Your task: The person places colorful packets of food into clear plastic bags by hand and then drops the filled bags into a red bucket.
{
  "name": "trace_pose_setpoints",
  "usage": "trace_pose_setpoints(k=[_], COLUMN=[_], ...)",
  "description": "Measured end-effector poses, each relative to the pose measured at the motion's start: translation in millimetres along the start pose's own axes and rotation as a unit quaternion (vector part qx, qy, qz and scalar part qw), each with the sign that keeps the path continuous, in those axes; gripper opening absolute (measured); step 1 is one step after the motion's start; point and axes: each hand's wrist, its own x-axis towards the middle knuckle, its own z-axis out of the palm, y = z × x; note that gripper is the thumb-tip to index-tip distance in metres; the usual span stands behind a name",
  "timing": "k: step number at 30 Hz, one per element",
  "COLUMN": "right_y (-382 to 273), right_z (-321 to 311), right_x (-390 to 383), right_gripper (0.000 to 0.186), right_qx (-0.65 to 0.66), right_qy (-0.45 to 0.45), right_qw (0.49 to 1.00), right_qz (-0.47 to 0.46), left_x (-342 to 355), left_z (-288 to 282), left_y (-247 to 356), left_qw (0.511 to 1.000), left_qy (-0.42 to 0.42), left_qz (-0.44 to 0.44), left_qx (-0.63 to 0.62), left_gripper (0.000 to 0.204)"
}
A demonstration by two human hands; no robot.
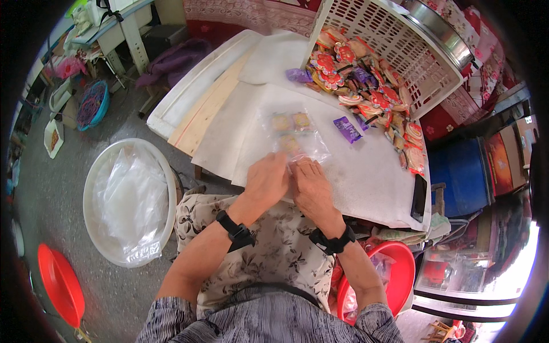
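A clear plastic bag lies on the paper-covered table with a few small yellowish wrapped snacks inside. My left hand is closed on the bag's near end. Beside it, my right hand also grips that end, its fingers bent over the plastic. Their fingertips are partly hidden. A purple packet lies just right of the bag. Further right is a heap of colourful wrapped snacks, spilling from a tipped white plastic basket.
A phone rests at the table's right edge. On the left floor stand a white basin of clear bags and a red basin. Another red bucket is beside my right forearm. A blue barrel stands right of the table.
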Motion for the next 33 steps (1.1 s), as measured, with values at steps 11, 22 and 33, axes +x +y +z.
trace_pose_setpoints(k=[11, 22, 33], right_y=[8.9, 52.9, 210.1], right_z=[19.3, -51.3, -28.5], right_x=[14.5, 32.0, 127.0], right_gripper=[0.020, 0.006, 0.026], right_qx=[-0.136, 0.084, -0.180], right_qy=[-0.104, 0.074, 0.112], right_qw=[0.985, 0.989, 0.972], right_qz=[0.011, 0.094, 0.097], left_x=[1.1, -1.3, 1.4], left_z=[0.6, 0.7, 1.1], left_y=[-4.7, -8.7, -11.1], left_qw=[1.000, 0.999, 0.997], left_qy=[0.012, -0.007, -0.049], left_qz=[-0.003, -0.021, -0.034], left_qx=[0.020, 0.041, 0.058], left_gripper=[0.013, 0.015, 0.012])
